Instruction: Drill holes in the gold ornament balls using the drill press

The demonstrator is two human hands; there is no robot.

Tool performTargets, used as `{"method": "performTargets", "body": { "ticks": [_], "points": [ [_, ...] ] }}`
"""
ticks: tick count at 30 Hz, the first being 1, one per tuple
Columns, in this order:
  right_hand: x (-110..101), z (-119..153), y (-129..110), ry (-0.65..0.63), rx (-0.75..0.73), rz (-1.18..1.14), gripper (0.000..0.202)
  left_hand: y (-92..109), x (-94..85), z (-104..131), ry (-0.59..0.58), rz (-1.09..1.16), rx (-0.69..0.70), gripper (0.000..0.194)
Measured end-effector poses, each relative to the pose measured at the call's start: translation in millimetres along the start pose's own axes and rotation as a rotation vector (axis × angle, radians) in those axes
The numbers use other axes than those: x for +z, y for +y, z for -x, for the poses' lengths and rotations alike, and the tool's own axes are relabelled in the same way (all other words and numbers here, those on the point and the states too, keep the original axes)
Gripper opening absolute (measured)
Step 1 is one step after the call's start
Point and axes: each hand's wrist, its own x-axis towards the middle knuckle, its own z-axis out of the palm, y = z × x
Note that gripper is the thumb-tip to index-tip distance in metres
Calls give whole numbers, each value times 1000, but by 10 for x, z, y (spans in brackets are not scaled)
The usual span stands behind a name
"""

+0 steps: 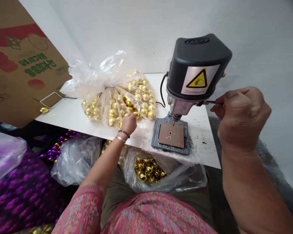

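Note:
My left hand (129,123) reaches to a tear in the front of a clear plastic bag (109,94) filled with shiny gold balls. Its fingers are closed on a gold ball (136,115) at the opening, partly hidden behind the hand. My right hand (241,113) is wrapped around the lever (213,102) of a small black bench drill press (197,68). Below the chuck (177,117), a brown square plate (172,135) with a hole in it lies on the grey drill base (156,138). No ball sits on the plate.
An open bag of gold balls (150,169) rests at my lap, below the edge of the white table (205,152). Purple balls in bags (21,191) are at the left. A cardboard box (21,61) stands behind them. One loose gold ball (44,110) lies by the table's left end.

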Motion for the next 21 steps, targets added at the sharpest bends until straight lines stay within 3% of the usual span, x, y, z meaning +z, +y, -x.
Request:
{"method": "performTargets", "body": {
  "ticks": [3,5,8,11,14,18,21],
  "points": [
    [-24,13,7,-14,3,20,35,14,87,-370,-103,-265,46,33],
    [-35,26,-4,-21,20,24,38,12,147,-490,-165,-335,28,34],
    [-44,41,-40,-32,45,23,38,-8,181,-493,-194,-360,9,34],
    [-42,43,-62,-44,35,8,37,-16,110,-306,-159,-341,27,31],
    [-22,37,-46,-39,-3,-12,34,50,1,40,-147,-56,72,42],
    [20,35,-13,5,-42,-32,31,301,-10,496,-422,706,64,56],
    [29,35,-28,0,-74,-53,29,533,107,623,-568,990,-34,51]
  ]
}}
